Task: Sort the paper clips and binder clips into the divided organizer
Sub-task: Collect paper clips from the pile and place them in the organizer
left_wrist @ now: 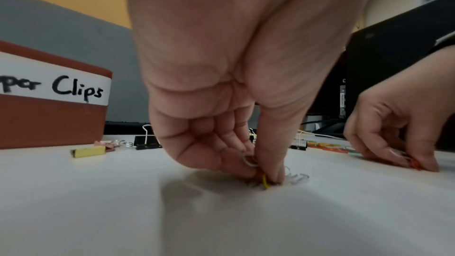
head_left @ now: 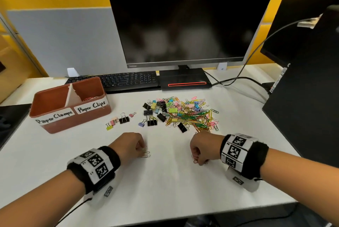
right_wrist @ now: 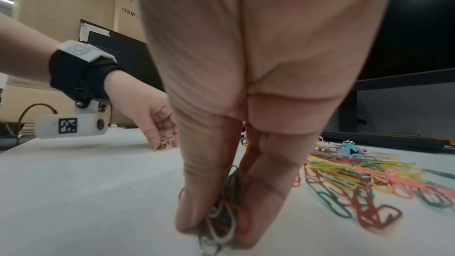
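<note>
**Both hands pinching paper clips on white desk**

Surface: white desk (head_left: 165, 181), matte. Room: yellow wall w/ grey partition (head_left: 64, 39) upper left of head view; dark monitor (head_left: 183, 15) top centre; black keyboard (head_left: 128, 80) below it; second black screen at right edge.

Organizer (head_left: 69, 105): red-brown box, centre left of head view, split by a white divider. Front labels read "Paper Clamps" (left compartment) and "Paper Clips" (right compartment). A few clips show in the right compartment; left compartment contents cannot be told.

Pile (head_left: 183, 113): mixed coloured paper clips and binder clips, centre of frame, right of organizer. Several binder clips (head_left: 124, 119) lie apart btwn pile and organizer.

Left hand (head_left: 128, 146): lower centre-left, fingers curled down to desk, thumb and fingers pinching a few silver clips (left_wrist: 251, 161); more silver clips lie on the desk just beside the fingertips.

Right hand (head_left: 201, 148): lower centre-right, near pile's lower edge, fingers closed round a bunch of clips (right_wrist: 226, 211), red, green and silver, tips at desk level.
</note>
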The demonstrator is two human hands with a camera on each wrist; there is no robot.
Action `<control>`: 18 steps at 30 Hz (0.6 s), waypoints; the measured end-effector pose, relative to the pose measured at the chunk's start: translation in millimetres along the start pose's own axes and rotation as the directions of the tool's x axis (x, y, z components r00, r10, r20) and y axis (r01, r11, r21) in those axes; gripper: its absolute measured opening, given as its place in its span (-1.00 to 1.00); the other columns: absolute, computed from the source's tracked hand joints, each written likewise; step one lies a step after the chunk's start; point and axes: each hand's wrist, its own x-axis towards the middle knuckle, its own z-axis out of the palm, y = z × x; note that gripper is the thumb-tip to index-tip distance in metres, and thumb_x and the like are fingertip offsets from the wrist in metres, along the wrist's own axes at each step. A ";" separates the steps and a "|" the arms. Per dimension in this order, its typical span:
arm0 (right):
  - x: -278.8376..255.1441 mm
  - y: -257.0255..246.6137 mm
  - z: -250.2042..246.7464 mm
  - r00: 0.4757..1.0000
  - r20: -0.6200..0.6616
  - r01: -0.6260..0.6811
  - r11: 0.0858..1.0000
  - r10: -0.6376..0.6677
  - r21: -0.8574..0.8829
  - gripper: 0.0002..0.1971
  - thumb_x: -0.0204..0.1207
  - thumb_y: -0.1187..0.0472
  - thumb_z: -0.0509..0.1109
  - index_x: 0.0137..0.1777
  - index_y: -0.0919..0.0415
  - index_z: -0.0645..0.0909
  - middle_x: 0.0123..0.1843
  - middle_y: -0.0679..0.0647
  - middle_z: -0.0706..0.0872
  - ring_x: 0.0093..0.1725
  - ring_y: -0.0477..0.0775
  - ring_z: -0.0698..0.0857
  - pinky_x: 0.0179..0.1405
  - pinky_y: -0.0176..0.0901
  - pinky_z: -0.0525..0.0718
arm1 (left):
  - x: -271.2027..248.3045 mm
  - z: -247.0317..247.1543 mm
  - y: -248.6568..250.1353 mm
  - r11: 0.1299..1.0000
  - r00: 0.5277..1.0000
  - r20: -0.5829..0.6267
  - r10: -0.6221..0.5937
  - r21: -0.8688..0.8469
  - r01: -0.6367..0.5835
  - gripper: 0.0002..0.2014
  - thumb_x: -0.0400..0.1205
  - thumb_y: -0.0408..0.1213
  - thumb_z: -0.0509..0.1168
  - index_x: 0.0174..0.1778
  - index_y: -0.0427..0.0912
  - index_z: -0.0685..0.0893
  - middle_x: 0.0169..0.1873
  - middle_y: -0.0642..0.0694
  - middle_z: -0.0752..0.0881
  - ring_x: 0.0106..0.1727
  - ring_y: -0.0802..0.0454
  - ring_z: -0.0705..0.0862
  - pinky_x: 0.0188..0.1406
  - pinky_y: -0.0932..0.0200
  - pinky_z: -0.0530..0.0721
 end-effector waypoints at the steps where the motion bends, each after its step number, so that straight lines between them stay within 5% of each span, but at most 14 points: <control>1: 0.7 -0.4 0.6 1.000 -0.014 -0.004 1.000 0.004 0.003 -0.78 0.37 0.29 0.52 0.00 0.36 0.75 0.04 0.21 0.81 -0.16 0.04 0.64 -0.30 -0.27 0.52 | -2.2 0.7 -0.6 1.000 1.000 0.000 -0.014 0.015 0.014 -0.83 0.54 -0.18 0.35 0.02 -0.08 0.68 -0.16 0.07 0.60 -0.11 0.13 0.52 -0.24 0.40 0.38; 6: 7.3 -4.2 -6.8 0.998 -0.055 0.010 1.000 -0.011 -0.022 -0.80 0.38 0.30 0.50 -0.01 0.34 0.74 0.05 0.17 0.80 -0.15 0.03 0.62 -0.16 -0.23 0.56 | -2.2 -4.5 1.1 0.995 0.999 0.020 -0.030 0.094 0.028 -0.82 0.57 -0.26 0.32 0.06 -0.15 0.71 0.07 -0.06 0.70 0.12 -0.01 0.63 -0.03 0.33 0.46; 9: 12.8 -5.4 -13.4 0.996 -0.081 0.033 0.999 -0.035 -0.015 -0.82 0.38 0.34 0.47 -0.02 0.36 0.74 0.04 0.15 0.81 -0.07 0.07 0.69 -0.10 -0.18 0.62 | -1.4 -6.8 -1.2 0.993 1.000 0.018 -0.018 0.115 0.016 -0.82 0.56 -0.28 0.32 0.05 -0.16 0.71 0.08 -0.08 0.70 0.09 -0.01 0.62 -0.04 0.32 0.44; 13: 16.6 -0.9 -21.9 0.994 -0.109 0.016 1.000 -0.013 0.023 -0.83 0.37 0.33 0.49 -0.05 0.35 0.76 -0.10 0.10 0.79 -0.19 -0.05 0.61 -0.37 -0.40 0.49 | -3.4 -5.0 -7.2 0.994 0.999 -0.032 -0.003 0.109 0.006 -0.85 0.55 -0.29 0.31 0.00 -0.15 0.70 -0.06 -0.04 0.72 -0.12 0.11 0.49 -0.17 0.36 0.34; 18: 6.7 11.7 -27.7 0.982 -0.170 -0.067 0.996 0.077 0.061 -0.78 0.34 0.23 0.57 -0.02 0.25 0.76 -0.21 0.00 0.67 -0.22 -0.01 0.60 -0.41 -0.36 0.48 | -4.3 -3.4 -8.4 0.995 0.999 -0.021 -0.025 0.094 0.027 -0.83 0.59 -0.28 0.28 0.07 -0.15 0.66 0.08 -0.05 0.71 0.11 -0.01 0.62 -0.09 0.34 0.39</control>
